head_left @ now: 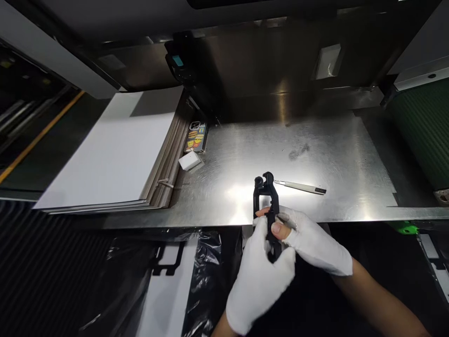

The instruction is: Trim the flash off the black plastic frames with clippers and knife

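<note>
A black plastic frame-shaped part (271, 199) with hooked ends stands upright between my two hands at the front edge of the metal table. My left hand (257, 276), in a white glove, is closed round its lower portion. From the right, my right hand (307, 236) grips the same part; its glove leaves the thumb and a fingertip bare, and the thumb presses on the side of the part. Just behind the part lies a slim tool with a pale handle (303, 187) and a thin metal tip, perhaps a scalpel. My fingers hide the part's lower end.
A tall stack of white sheets (115, 150) fills the table's left side. Beside it lie a phone in a patterned case (196, 137) and a small white block (190, 161). A green conveyor belt (424, 126) runs at the right. Black plastic film (206, 267) hangs below the steel table (333, 140).
</note>
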Available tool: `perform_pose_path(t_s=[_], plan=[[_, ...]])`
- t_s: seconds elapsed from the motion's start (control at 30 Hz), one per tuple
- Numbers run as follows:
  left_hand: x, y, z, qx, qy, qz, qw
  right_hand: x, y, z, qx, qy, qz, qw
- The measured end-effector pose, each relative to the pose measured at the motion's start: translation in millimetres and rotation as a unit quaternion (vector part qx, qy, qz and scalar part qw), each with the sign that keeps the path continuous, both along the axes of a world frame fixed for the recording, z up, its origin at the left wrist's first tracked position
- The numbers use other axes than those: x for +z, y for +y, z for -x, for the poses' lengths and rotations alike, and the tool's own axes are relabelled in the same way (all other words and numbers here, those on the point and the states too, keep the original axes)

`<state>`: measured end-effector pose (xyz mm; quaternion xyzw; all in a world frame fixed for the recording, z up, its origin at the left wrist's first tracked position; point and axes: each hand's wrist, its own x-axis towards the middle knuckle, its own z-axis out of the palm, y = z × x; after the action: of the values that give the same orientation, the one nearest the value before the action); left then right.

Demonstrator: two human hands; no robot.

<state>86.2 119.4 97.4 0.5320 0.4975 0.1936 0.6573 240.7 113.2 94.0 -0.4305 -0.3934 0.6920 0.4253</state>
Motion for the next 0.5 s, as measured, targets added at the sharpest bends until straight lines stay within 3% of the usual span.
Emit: perform_pose_path(t_s=[0.1,0.23,0.37,0.43,0.5], plan=[[-3.2,1,-2,-0.012,-0.007,0.013,1.000,-11.2,0,4,-0.054,-0.033,0.010,0.998],[-8.7,5,-2,-0.016,-0.019,0.054,0.998,-21.7,-3,0,-0.132,-0.142,-0.042,0.980],[-6.6,9,1,-0.036,-0.032,0.092,0.995,-19.8,-5,-17,-0.062,-0.096,-0.039,0.993],[-8.8,3,3,-0.087,-0.037,0.107,0.990,-18.6,-8,-28,-0.032,-0.041,-0.043,0.998],[-16.2,-10,3,-0.140,-0.062,0.091,0.984,-18.1,-18,-40,-0.046,0.006,-0.065,0.997]])
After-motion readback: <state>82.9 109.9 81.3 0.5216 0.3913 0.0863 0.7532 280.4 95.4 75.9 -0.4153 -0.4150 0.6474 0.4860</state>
